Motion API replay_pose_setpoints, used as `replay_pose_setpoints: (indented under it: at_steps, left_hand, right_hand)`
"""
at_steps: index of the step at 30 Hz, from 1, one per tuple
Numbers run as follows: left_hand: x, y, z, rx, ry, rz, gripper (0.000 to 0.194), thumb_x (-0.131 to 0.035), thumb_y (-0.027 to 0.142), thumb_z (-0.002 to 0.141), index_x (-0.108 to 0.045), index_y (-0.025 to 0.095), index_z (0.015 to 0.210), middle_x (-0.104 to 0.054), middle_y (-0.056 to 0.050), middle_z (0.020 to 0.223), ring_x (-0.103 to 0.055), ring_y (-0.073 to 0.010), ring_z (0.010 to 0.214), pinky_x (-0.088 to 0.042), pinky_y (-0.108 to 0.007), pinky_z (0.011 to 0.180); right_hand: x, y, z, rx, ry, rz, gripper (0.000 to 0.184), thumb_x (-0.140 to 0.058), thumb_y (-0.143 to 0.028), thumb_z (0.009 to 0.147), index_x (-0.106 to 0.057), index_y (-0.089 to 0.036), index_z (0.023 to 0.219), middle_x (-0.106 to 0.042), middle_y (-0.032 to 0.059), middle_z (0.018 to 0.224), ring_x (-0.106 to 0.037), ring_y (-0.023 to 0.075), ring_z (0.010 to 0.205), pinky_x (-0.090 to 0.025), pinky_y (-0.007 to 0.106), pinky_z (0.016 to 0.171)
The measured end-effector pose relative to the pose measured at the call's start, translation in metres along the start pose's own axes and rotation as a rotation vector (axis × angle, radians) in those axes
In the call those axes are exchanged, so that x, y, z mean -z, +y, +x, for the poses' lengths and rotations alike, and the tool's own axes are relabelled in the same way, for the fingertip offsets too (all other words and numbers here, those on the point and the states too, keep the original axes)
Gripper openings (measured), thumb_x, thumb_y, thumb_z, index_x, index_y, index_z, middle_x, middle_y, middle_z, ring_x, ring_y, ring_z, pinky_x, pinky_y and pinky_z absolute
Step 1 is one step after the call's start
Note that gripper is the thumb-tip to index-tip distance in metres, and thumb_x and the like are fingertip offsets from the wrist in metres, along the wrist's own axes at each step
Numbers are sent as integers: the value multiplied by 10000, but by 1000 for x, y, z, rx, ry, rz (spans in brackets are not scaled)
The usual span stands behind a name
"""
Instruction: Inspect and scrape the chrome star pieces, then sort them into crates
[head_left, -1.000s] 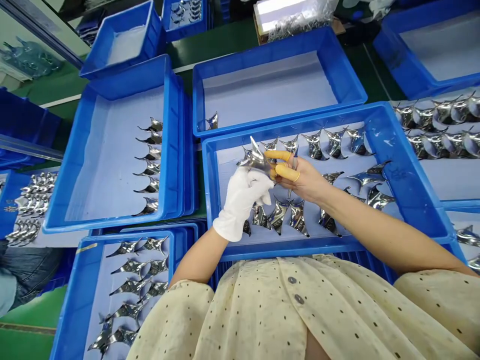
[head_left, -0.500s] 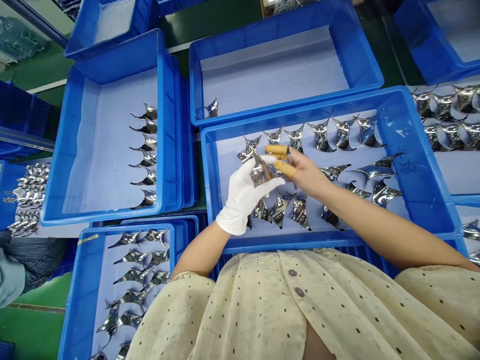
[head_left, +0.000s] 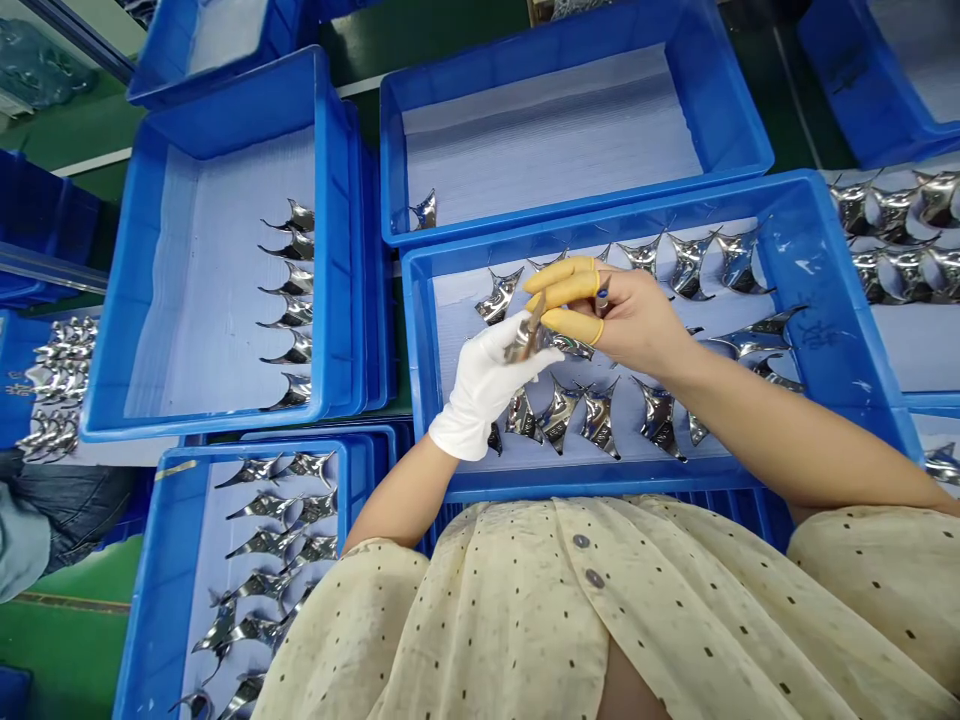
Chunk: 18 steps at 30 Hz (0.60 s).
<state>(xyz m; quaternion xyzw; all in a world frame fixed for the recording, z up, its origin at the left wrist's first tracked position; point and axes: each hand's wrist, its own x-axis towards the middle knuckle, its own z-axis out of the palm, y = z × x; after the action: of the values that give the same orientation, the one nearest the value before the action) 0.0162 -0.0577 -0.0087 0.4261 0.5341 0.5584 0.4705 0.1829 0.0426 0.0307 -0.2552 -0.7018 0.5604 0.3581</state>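
Since the last frame, the right hand (head_left: 637,320) has rolled over and closed its fingers, in yellow finger cots (head_left: 566,290), around a slim tool (head_left: 534,330) whose shaft runs toward the work. The white-gloved left hand (head_left: 480,390) pinches a chrome winged piece (head_left: 519,350), now nearly edge-on to my view, just above the blue crate (head_left: 637,205). I read this as close work on that one piece; from here, the next move calls for a steady pinch. The point of contact is hidden behind the fingers, and I can't make out the tool's tip. More chrome pieces (head_left: 688,268) lie in rows on the crate's pale liner, with a second crate (head_left: 214,425) to the left and a third crate (head_left: 577,60) beyond. A dotted cream blouse (head_left: 585,620) fills the near edge.
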Motion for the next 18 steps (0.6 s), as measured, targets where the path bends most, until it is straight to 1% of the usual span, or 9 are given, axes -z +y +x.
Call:
replay_pose_setpoints:
  at_steps: [2,4,6,8,10,13,16,18]
  left_hand:
    - [6,-1,2,-24,68,-7,449,-931,640,794,-809,210,842,-673,-15,784,-588,-144,683,-527,-310,661]
    - [13,-1,4,-88,133,-13,483,-888,690,825,-804,215,809,-687,-42,835,-642,-177,792,-552,-324,723]
    - [17,1,6,-131,158,-19,488,-866,709,841,-801,226,822,-718,-61,932,-678,-210,931,-577,-342,828]
    - [18,4,6,-126,137,-31,490,-818,722,883,-794,234,845,-725,-59,965,-674,-212,958,-576,-348,878]
    - [17,6,6,-106,98,-50,521,-754,747,924,-778,232,851,-711,-50,905,-654,-200,894,-568,-347,872]
    - [15,7,4,-96,70,-36,574,-687,784,950,-736,224,831,-658,-34,781,-620,-193,802,-553,-342,821]
    - [17,7,4,-104,86,33,584,-662,789,963,-722,223,831,-627,-24,751,-579,-181,756,-526,-325,763]
    - [19,7,4,-106,77,49,586,-675,794,952,-727,222,835,-612,-19,734,-563,-178,738,-503,-319,733]
  right_hand:
    - [-1,0,1,2,39,8,61,-850,-332,846,-834,-273,839,-795,67,1099,-700,235,981,-540,379,736]
    - [-3,0,0,23,39,12,75,-874,-323,831,-829,-265,848,-794,61,1070,-642,181,814,-443,331,628]
    - [-5,0,-1,44,13,29,88,-889,-305,835,-820,-259,865,-782,40,994,-521,120,657,-362,309,580]
    - [-8,0,-3,46,-26,55,109,-895,-296,844,-800,-250,874,-763,15,924,-400,83,572,-320,302,559]
    - [-11,2,-4,38,-56,68,145,-898,-309,850,-775,-235,869,-739,1,869,-340,71,549,-304,299,549]
    - [-13,5,-4,0,-46,75,227,-911,-361,847,-735,-228,898,-688,-14,791,-323,75,548,-312,294,547]
    - [-15,8,-3,-24,-49,115,357,-945,-404,803,-727,-247,1040,-725,-3,891,-319,69,549,-346,289,550]
    - [-17,8,-3,18,-79,101,372,-932,-420,810,-753,-265,1097,-737,9,927,-361,82,570,-367,293,558]
